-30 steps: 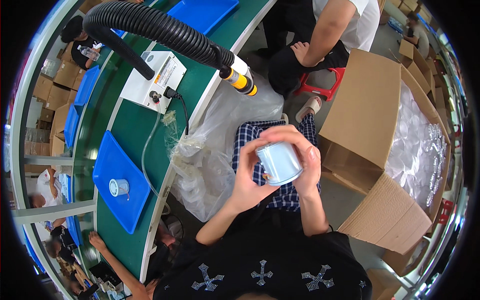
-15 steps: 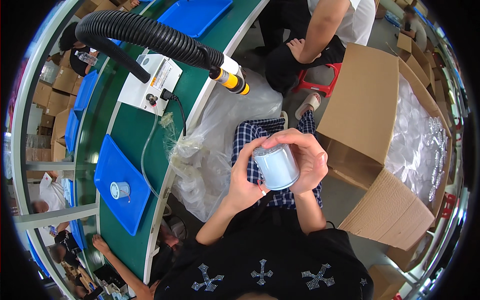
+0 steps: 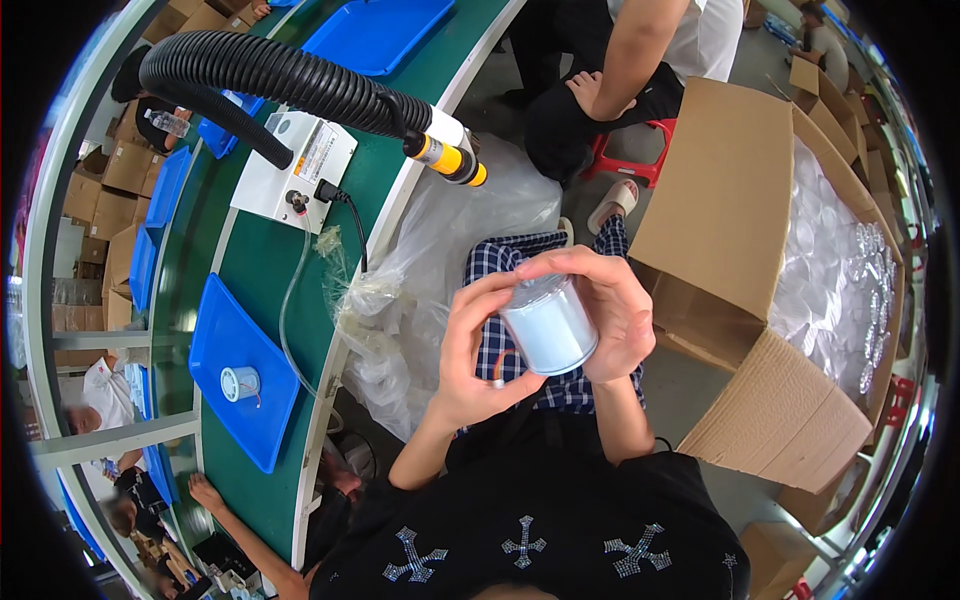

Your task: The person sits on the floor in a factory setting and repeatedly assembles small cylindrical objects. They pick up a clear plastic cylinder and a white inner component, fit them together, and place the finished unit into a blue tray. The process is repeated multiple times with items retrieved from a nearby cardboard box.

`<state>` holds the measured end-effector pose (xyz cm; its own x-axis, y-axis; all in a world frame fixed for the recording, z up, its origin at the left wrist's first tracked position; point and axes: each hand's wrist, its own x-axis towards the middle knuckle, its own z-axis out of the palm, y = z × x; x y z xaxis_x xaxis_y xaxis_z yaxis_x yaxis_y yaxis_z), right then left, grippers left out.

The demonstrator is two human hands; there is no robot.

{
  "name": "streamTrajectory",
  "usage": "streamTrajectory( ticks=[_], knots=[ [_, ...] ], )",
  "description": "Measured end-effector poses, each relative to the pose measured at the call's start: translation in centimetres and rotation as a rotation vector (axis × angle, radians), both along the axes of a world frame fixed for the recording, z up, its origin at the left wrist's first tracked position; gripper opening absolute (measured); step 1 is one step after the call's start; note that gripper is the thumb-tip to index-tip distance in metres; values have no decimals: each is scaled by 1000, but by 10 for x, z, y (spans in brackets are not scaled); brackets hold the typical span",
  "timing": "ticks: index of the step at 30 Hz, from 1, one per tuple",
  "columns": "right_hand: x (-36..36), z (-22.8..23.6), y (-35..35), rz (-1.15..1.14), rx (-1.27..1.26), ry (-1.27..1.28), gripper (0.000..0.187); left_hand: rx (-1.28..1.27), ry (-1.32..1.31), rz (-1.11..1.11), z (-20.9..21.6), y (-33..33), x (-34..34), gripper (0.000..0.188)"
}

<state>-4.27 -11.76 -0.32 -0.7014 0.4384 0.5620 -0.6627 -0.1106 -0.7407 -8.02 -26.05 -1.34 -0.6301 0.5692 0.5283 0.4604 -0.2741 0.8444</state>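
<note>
Canister (image 3: 548, 325) cupped in the air between a left hand (image 3: 462, 365) and a right hand (image 3: 622, 330)

A seated person holds a pale blue canister above their checked trousers (image 3: 490, 262), slightly tilted. It appears to sit inside a clear shell, so that much looks done; whether the shell is fully closed cannot be told. A thin reddish wire (image 3: 503, 358) with a small white plug (image 3: 498, 382) hangs outside, near the left palm, and the plug is joined to nothing visible. On the green table (image 3: 250, 258) to the left, a second, similar canister (image 3: 240, 383) stands on a blue tray (image 3: 260, 440), untouched. At the right, clear plastic pieces (image 3: 825, 270) fill an open cardboard box (image 3: 715, 200), so plenty of material seems to be left.

The left hand is curved and half open: its fingertips reach the canister's upper edge and its thumb lies by the lower edge, leaving a gap at the palm. The right hand wraps the other side more closely, fingers bent over the top, palm against the wall. Its thumb is hard to make out.

A black hose (image 3: 270, 65) with a yellow-banded nozzle (image 3: 440, 155) arches over the table, well apart from both hands.
</note>
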Motion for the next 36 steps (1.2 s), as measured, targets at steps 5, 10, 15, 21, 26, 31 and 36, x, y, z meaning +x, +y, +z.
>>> streamTrajectory(
  ticks=[5,10,15,21,26,31,36],
  knots=[
    [3,-2,-4,177,-165,-54,74,84,-180,-87,-5,1,9,81],
    [2,-5,1,96,-148,-44,72,-164,100,104,0,-2,2,87],
    [-1,0,6,-51,45,-23,67,-188,183,168,13,0,4,80],
    [-4,6,7,-117,177,50,62,-168,210,191,13,1,0,73],
    [-4,5,6,-127,165,62,59,-161,208,182,6,-2,-1,75],
    [-3,3,3,-146,149,80,54,-80,187,201,3,2,1,69],
    [-4,3,3,-128,196,-94,69,-115,-1,201,-4,-1,5,70]
  ],
)
